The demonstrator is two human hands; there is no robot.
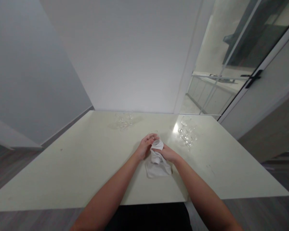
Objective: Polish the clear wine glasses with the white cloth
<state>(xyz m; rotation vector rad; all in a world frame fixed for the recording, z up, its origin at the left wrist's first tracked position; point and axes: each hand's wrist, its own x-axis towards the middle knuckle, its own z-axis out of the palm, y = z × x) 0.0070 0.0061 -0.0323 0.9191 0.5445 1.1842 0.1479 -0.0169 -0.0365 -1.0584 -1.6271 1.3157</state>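
Observation:
Near the middle of the pale table (pixel 86 166), my left hand (pixel 145 147) is closed around a clear drinking glass (pixel 156 138). My right hand (pixel 167 152) grips a white cloth (pixel 159 168), whose upper part is bunched against the glass. The lower end of the cloth hangs down toward the tabletop on my side. My fingers and the cloth hide part of the glass, so its full shape cannot be made out.
Several clear glasses (pixel 187 134) stand close together on the right of the table. Another group of clear glassware (pixel 124 121) is at the back left. Behind the table rises a white wall (pixel 135 64), and a door with a black handle (pixel 254 78) is at the right.

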